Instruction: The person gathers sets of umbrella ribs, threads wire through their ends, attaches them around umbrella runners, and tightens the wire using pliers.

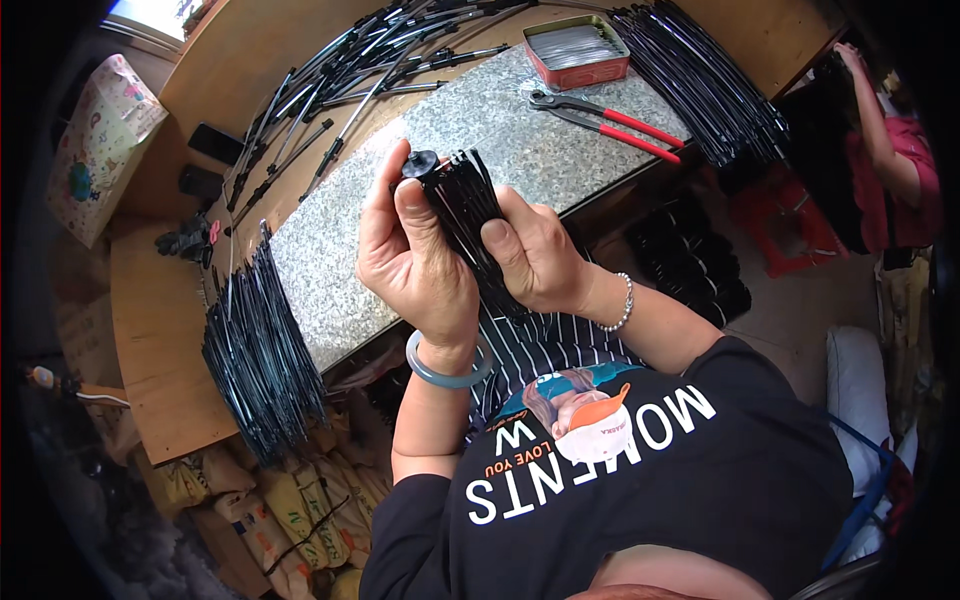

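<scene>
Both hands hold a folded umbrella frame (466,215) of thin black ribs, tilted above the grey speckled slab (335,285). My left hand (420,260) grips its upper left side, thumb on the ribs just below a round black cap (420,163). Wrapped round the ribs lower down is my right hand (545,255), its thumb pressed along them. Rib ends stick up beside the cap. The lower end of the frame runs down in front of my striped apron (545,340). Beyond my hands, red-handled pincers (610,128) lie on the slab.
A red tin (577,70) of thin wires stands at the slab's back edge. Black rib bundles lie right (705,85) and left (260,350), overhanging the edges. Umbrella shafts (370,65) pile up behind. A phone (215,143) lies left. Another person (897,175) is at far right.
</scene>
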{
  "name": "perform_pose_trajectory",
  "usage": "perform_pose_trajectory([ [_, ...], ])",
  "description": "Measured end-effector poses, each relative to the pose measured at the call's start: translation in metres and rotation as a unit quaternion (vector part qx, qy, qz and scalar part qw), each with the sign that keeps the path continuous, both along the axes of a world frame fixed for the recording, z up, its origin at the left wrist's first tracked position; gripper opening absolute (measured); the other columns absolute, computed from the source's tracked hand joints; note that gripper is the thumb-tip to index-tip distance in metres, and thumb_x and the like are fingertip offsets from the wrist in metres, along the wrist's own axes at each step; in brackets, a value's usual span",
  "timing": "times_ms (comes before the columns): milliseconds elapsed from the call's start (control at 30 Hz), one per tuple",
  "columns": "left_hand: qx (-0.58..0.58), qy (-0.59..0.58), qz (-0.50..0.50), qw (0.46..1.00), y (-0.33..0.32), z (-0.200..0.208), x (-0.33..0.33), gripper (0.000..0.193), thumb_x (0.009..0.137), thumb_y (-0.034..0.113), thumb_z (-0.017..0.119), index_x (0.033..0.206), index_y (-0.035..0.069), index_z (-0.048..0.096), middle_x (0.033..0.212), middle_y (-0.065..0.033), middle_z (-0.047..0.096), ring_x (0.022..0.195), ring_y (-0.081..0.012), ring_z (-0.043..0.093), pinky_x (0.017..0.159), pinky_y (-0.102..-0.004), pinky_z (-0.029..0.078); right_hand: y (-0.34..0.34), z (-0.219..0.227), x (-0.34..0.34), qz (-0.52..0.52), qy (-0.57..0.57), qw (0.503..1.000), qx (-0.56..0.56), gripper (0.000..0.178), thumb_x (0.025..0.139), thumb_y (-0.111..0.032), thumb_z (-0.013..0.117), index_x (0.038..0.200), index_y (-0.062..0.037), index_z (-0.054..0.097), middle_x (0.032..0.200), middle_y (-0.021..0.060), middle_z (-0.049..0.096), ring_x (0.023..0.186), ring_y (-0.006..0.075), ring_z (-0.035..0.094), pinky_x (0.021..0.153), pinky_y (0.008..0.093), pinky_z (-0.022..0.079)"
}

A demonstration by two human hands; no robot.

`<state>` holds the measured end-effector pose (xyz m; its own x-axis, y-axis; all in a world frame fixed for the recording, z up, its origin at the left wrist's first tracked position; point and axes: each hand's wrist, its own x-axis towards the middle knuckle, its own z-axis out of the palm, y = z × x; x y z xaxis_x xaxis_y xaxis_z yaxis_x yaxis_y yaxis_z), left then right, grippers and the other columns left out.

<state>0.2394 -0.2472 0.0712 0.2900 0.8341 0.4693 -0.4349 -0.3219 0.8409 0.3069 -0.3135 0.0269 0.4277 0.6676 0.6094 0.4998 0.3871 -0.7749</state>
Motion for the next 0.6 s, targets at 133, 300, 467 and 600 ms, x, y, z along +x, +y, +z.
perform_pose_trajectory([
  [133, -0.013, -0.032, -0.071, 0.997, 0.0, -0.003, -0.004, 0.032, 0.093, 0.019, 0.05, 0.114, -0.006, 0.053, 0.094, -0.0114, 0.063, 0.081, -0.011, 0.061, 0.071, -0.0227, 0.051, -0.001, 0.0, 0.006, 0.06, 0.041, 0.997, 0.007, 0.024, 0.093, -0.025, 0.046, 0.095, -0.0013, 0.049, 0.067, 0.0178, 0.055, 0.061, 0.0369, 0.058, 0.051, 0.0381, 0.044],
  [300, -0.02, -0.041, -0.041, 0.998, -0.004, -0.005, -0.003, 0.033, 0.093, 0.02, 0.05, 0.113, -0.006, 0.052, 0.092, -0.0113, 0.063, 0.08, -0.0117, 0.061, 0.073, -0.0238, 0.051, 0.002, -0.002, 0.008, 0.087, 0.056, 0.995, 0.015, 0.022, 0.093, -0.023, 0.045, 0.091, -0.0012, 0.049, 0.067, 0.0181, 0.054, 0.061, 0.0375, 0.057, 0.052, 0.0385, 0.044],
  [467, -0.003, -0.048, 0.026, 0.999, -0.008, -0.011, 0.003, 0.034, 0.093, 0.022, 0.05, 0.113, -0.006, 0.052, 0.089, -0.0096, 0.062, 0.077, -0.0113, 0.061, 0.071, -0.0228, 0.05, 0.006, -0.008, 0.002, -0.01, -0.018, 1.0, 0.006, 0.022, 0.093, -0.022, 0.045, 0.086, -0.0017, 0.047, 0.065, 0.0187, 0.052, 0.059, 0.0388, 0.055, 0.05, 0.0405, 0.043],
  [600, -0.027, -0.04, -0.017, 0.999, -0.005, -0.009, -0.004, 0.035, 0.093, 0.024, 0.05, 0.112, -0.005, 0.052, 0.086, -0.0084, 0.062, 0.075, -0.0093, 0.059, 0.067, -0.0205, 0.049, 0.005, -0.005, 0.004, -0.007, -0.023, 1.0, -0.009, 0.023, 0.093, -0.022, 0.046, 0.082, -0.002, 0.045, 0.063, 0.0191, 0.051, 0.056, 0.0394, 0.054, 0.047, 0.0417, 0.042],
])
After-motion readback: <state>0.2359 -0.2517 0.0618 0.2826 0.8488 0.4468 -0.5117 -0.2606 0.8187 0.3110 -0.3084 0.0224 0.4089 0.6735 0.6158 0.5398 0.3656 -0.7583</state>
